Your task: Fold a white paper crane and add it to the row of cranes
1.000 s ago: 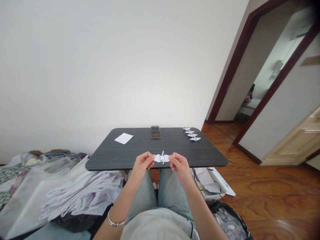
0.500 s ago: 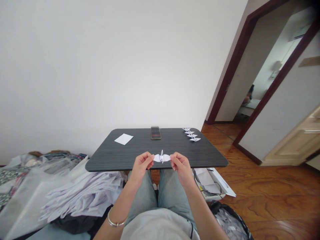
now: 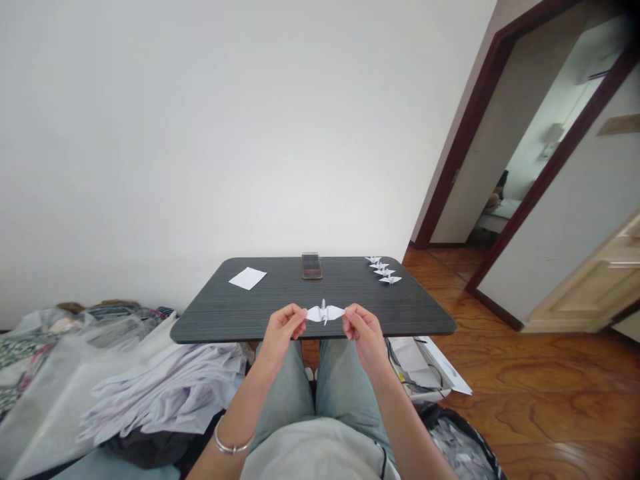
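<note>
A white origami crane (image 3: 325, 312) hangs above the near edge of the table, held by both wings with its neck and tail pointing up. My left hand (image 3: 283, 331) pinches one wing between fingers and thumb. My right hand (image 3: 365, 335) pinches the other wing. Both hands are over the dark wood-grain table (image 3: 310, 327). Farther off on it lie a blank white paper sheet (image 3: 247, 278), a phone (image 3: 311, 265) in a clear case, and a diagonal row of several small paper cranes (image 3: 383, 270).
My knees in pale jeans (image 3: 285, 380) sit under the table. A heap of white fabric and plastic bags (image 3: 160, 387) is at the left. A white box with cables (image 3: 415, 363) and a dark bag (image 3: 460, 440) are on the wooden floor at the right. A doorway (image 3: 525, 133) opens beyond.
My hands have drawn slightly apart, pulling the crane's wings wider and flatter. The crane has risen a little. Nothing on the table has moved.
</note>
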Action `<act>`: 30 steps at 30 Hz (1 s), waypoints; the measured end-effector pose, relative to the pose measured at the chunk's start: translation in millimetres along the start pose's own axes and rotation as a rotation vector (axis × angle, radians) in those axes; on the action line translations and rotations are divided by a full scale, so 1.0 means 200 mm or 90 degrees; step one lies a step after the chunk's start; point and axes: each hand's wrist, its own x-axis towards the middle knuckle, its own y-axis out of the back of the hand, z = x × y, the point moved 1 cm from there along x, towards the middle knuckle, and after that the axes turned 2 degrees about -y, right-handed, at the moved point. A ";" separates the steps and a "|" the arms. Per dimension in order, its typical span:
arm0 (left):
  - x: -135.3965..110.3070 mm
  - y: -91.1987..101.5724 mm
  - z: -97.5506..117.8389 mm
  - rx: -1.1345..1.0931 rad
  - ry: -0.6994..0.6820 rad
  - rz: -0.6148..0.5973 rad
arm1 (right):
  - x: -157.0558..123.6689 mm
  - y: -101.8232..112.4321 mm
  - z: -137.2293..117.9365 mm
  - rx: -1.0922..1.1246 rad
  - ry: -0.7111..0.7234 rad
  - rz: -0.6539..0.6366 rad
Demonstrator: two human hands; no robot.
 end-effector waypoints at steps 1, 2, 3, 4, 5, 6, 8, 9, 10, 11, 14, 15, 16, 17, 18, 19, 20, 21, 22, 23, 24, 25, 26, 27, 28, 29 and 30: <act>0.00 0.00 0.00 0.001 0.001 0.001 | 0.00 0.00 0.00 -0.002 -0.003 -0.002; 0.00 0.00 -0.01 0.003 0.001 0.001 | 0.00 0.00 0.00 -0.006 -0.005 -0.002; 0.00 0.00 -0.01 0.004 0.001 0.001 | 0.00 0.00 0.00 -0.009 -0.005 0.000; 0.00 0.00 -0.01 0.005 0.000 0.001 | 0.00 0.00 0.00 -0.014 -0.002 0.005; 0.00 0.00 -0.01 0.005 -0.001 0.001 | 0.01 0.01 0.01 -0.018 0.002 0.010; 0.00 0.00 -0.01 0.005 -0.002 0.001 | 0.01 0.01 0.01 -0.023 0.007 0.014; 0.00 0.00 -0.01 0.005 -0.002 0.001 | 0.01 0.01 0.01 -0.032 0.018 0.022; 0.00 0.00 -0.01 0.005 0.000 0.001 | 0.01 0.01 0.01 -0.035 0.023 0.023; 0.00 0.00 -0.01 0.004 0.002 0.000 | 0.01 0.02 0.01 -0.038 0.026 0.022; 0.00 0.00 -0.01 0.003 0.004 -0.002 | 0.01 0.02 0.01 -0.040 0.026 0.020; 0.00 -0.01 -0.01 0.003 0.011 -0.022 | 0.00 0.01 0.01 -0.047 0.020 0.013; 0.00 -0.01 -0.01 0.006 0.014 -0.034 | 0.00 0.01 0.01 -0.051 0.020 0.010; 0.00 -0.02 -0.01 0.009 0.017 -0.046 | 0.00 0.01 0.01 -0.054 0.021 0.009; 0.00 -0.02 -0.01 0.013 0.018 -0.058 | 0.00 0.01 0.01 -0.058 0.024 0.008; 0.00 -0.02 -0.01 0.015 0.018 -0.068 | 0.00 0.01 0.02 -0.063 0.028 0.006; 0.00 -0.02 -0.02 0.017 0.015 -0.075 | 0.00 0.01 0.02 -0.070 0.032 0.005; 0.00 -0.02 -0.02 0.017 0.012 -0.078 | 0.00 0.01 0.02 -0.079 0.038 0.006; -0.01 -0.02 -0.01 0.015 0.009 -0.079 | 0.00 0.01 0.02 -0.088 0.045 0.006; -0.01 -0.02 -0.01 0.013 0.006 -0.078 | 0.00 0.01 0.02 -0.096 0.052 0.006; -0.01 -0.02 -0.01 0.011 0.005 -0.077 | -0.01 0.01 0.02 -0.104 0.059 0.006; -0.01 -0.02 -0.01 0.009 0.004 -0.077 | -0.01 0.01 0.01 -0.110 0.065 0.005; -0.01 -0.02 -0.02 0.005 0.002 -0.077 | -0.01 0.01 0.01 -0.114 0.070 0.004; -0.01 -0.02 -0.02 0.002 0.000 -0.079 | -0.01 0.01 0.01 -0.117 0.075 0.001; -0.01 -0.02 -0.02 -0.002 -0.003 -0.081 | -0.01 0.01 0.01 -0.118 0.080 -0.002; -0.01 -0.02 -0.02 -0.005 -0.006 -0.084 | -0.01 0.01 0.00 -0.118 0.084 -0.005; -0.01 -0.02 -0.02 -0.008 -0.008 -0.086 | -0.01 0.01 0.00 -0.116 0.087 -0.007; -0.01 -0.02 -0.02 -0.009 -0.009 -0.087 | -0.01 0.02 0.00 -0.114 0.088 -0.008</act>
